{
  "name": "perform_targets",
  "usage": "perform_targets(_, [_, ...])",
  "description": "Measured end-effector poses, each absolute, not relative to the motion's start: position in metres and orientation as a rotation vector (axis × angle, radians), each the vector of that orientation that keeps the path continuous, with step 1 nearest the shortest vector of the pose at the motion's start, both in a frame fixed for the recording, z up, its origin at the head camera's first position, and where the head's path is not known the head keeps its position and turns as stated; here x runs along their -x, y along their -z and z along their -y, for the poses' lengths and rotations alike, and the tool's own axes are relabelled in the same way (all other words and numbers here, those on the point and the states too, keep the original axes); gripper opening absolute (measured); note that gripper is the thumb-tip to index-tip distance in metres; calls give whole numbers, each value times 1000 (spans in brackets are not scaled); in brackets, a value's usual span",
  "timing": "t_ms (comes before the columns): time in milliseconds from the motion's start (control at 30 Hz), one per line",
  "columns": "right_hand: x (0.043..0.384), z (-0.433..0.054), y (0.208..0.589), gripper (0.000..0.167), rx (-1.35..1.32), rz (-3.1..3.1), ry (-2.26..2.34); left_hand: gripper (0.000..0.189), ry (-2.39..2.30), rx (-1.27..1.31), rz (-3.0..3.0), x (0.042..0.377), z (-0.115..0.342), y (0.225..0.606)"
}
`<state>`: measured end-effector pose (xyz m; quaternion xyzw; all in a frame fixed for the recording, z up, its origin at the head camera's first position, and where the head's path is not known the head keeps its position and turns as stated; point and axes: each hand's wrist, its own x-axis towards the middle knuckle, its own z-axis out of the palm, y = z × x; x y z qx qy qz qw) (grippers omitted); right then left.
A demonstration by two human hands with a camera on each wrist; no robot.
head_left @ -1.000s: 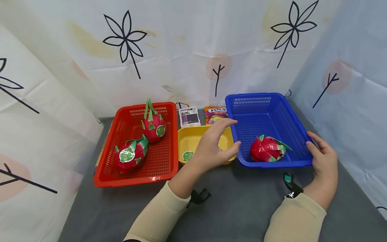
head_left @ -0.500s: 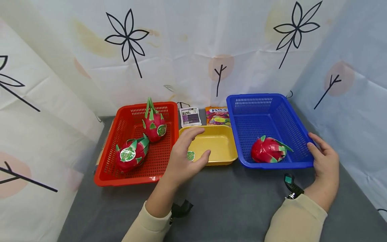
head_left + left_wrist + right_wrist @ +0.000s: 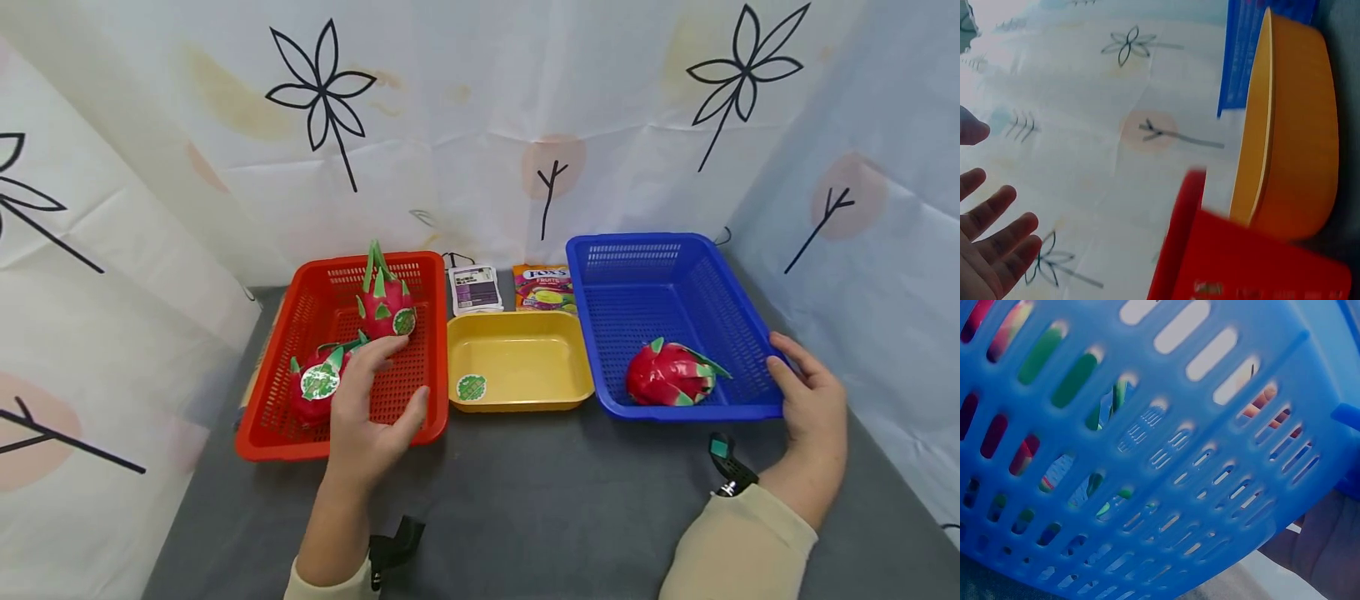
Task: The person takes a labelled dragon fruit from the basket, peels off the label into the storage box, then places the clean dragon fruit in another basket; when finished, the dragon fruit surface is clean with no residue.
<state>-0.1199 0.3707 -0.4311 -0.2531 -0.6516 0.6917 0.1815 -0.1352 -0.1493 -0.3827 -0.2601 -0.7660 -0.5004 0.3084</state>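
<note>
My left hand (image 3: pixel 369 425) hovers over the front edge of the red basket (image 3: pixel 408 421), fingers spread and nothing between them. In the left wrist view its fingers are apart from the basket rim. Inside that basket lie two pink dragon fruits with green leaves and round stickers, one at the back (image 3: pixel 384 304) and one in front (image 3: pixel 318 387), partly behind the hand. My right hand (image 3: pixel 813 412) holds the right rim of the blue basket (image 3: pixel 637 300). A third dragon fruit (image 3: pixel 671 373) lies near that basket's front; in the right wrist view it shows through the slots.
Between the baskets stands a yellow tub (image 3: pixel 525 358) with a green round sticker (image 3: pixel 472 387) at its front left. Behind it are a white-and-purple labelled pack (image 3: pixel 476 290) and an orange Fox's candy bag (image 3: pixel 543 287). A patterned curtain (image 3: pixel 465 108) closes off the back and sides of the grey table (image 3: pixel 540 492).
My left hand has moved left, from the blue basket's left edge across the yellow tub to the red basket. My right hand has stayed at the blue basket's rim.
</note>
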Motion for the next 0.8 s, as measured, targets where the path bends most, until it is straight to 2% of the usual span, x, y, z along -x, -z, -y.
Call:
perform_targets(400, [120, -370, 431, 41, 796, 1926, -1868, 60, 1271, 402, 1941, 120, 202, 381])
perform_targets(800, [120, -370, 429, 40, 760, 1927, -1844, 63, 1237, -19, 1963, 129, 274, 423])
